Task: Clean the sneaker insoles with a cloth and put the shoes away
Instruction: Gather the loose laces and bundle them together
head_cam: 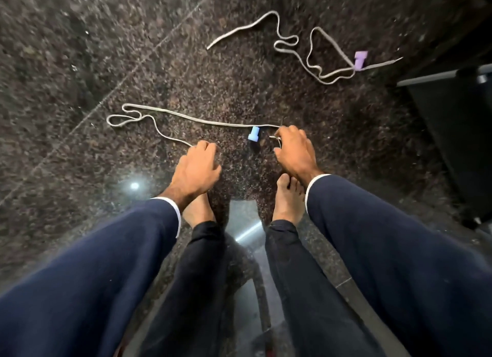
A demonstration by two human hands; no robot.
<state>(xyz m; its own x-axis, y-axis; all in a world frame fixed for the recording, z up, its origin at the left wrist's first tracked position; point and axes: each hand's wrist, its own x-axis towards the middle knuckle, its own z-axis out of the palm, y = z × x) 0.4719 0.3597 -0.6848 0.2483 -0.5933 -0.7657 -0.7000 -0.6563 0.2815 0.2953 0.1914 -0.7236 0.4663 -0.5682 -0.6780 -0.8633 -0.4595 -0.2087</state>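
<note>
No sneakers, insoles or cloth in view; only two loose laces on the floor point(80, 50), near lace point(186, 117) before the bare feet, far lace point(314, 53) well beyond. Right hand point(294, 150) pinching one near-lace end beside a blue clip point(253, 137), left hand point(197, 167) curled over the other end, grasp unclear, probably to gather it.

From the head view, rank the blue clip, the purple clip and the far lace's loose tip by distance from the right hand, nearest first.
From the right hand:
1. Blue clip, just left of its fingers.
2. Purple clip, up and to the right, on the far lace.
3. Far lace's loose tip, upper centre; its margin over the purple clip is small.
</note>
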